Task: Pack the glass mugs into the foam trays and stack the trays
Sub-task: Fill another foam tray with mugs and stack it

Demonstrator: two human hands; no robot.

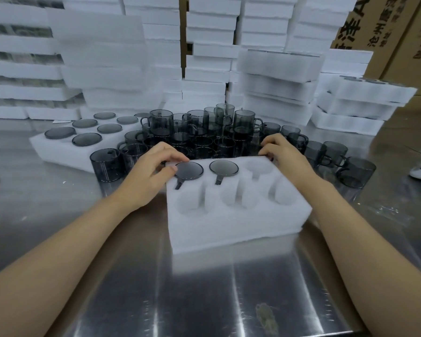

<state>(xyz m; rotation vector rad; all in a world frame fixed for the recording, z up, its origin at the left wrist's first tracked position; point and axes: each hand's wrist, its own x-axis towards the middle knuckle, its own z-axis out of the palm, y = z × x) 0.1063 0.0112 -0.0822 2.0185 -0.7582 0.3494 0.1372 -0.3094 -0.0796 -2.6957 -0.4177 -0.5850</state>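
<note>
The foam tray (233,224) is held at its far corners — left hand (153,172) and right hand (286,158), each grip curled round its edge.

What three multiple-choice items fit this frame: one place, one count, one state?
1. Where are the loose mugs? A) behind the near tray B) inside a carton C) on the floor
2. How many near tray slots hold a mug? A) six B) two C) none
3. What are the left hand and right hand doing? A) hanging idle B) lifting a mug C) gripping the tray's far corners

1A: they crowd just beyond it.
2B: two far-row slots are filled, four are empty.
3C: fingers curl over the far corners.
</note>
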